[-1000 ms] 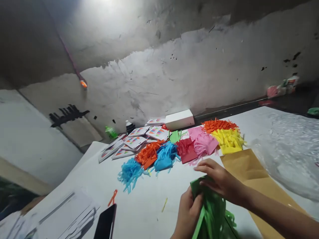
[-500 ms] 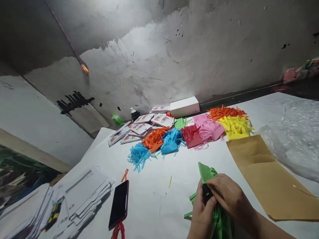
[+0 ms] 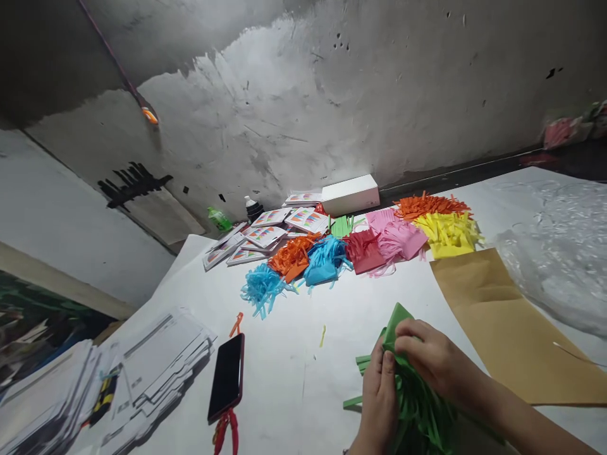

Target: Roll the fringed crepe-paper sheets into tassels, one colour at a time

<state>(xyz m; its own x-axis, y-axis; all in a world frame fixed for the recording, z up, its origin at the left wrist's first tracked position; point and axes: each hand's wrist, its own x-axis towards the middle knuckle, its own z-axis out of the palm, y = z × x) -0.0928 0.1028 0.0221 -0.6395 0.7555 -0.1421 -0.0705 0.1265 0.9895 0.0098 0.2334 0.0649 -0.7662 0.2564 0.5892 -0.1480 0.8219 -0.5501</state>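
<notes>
Green fringed paper hangs in strips below and between both hands, its flat folded edge pointing up. My left hand is closed round the paper's left side, thumb on top. My right hand pinches the upper part near the flat edge, fingers curled. A few green strips stick out to the left of my left hand. Further back lie fringed paper bundles: light blue, blue, orange, red, pink and yellow.
A phone lies left of centre, beside stacked white sheets. Brown paper and clear plastic are on the right. Printed packets and a white box stand near the wall.
The green paper's flat edge has tilted to the right. My left thumb now presses on it, and the dark item between my hands no longer shows. The view has shifted slightly.
</notes>
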